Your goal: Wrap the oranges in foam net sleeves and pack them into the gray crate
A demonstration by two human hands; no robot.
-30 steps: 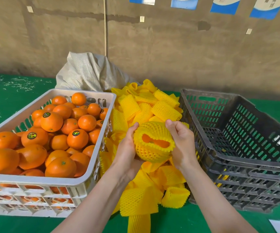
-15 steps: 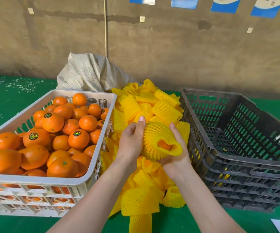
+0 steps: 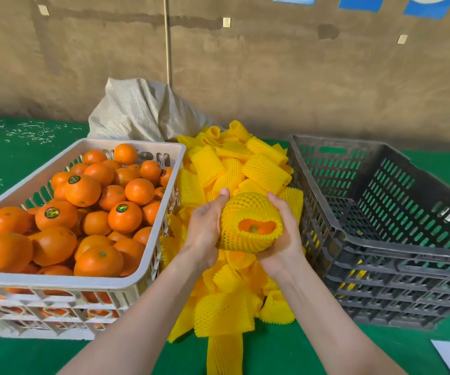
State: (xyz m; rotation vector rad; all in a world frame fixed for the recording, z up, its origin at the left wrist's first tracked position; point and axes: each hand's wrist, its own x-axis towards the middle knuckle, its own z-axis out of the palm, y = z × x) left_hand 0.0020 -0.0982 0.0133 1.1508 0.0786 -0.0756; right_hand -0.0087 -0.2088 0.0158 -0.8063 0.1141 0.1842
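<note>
**Sleeved orange held in both grips, just beside the gray crate**

The orange (image 3: 256,227) sits inside a yellow foam net sleeve (image 3: 242,209). It is held in the air above the pile of loose sleeves (image 3: 261,169), between the two crates. Only its stem end shows, through the sleeve's open mouth, which faces the person; net covers the rest of the fruit. The mouth is probably turned this way so the person can see how far the net has come over the fruit and draw its edge in.

The left grip (image 3: 204,226) is closed on the sleeve's left side, with the palm against the net, the thumb laid up over the top and the fingers hidden behind. The right grip (image 3: 286,239) cups the sleeve from the right and from below, with its thumb on top. Each holds the sleeved fruit and nothing else. A two-sided hold suits soft, stretchy net, since one side can steady the fruit while the other pulls.

The gray crate (image 3: 334,169) stands just to the right of the right grip, so the carry across looks short. On the left, a white crate (image 3: 56,282) is heaped with bare oranges (image 3: 125,217), some with round stickers. Behind the pile, a pale woven sack (image 3: 142,109) slumps by the wall. Everything rests on the green table (image 3: 15,158).
</note>
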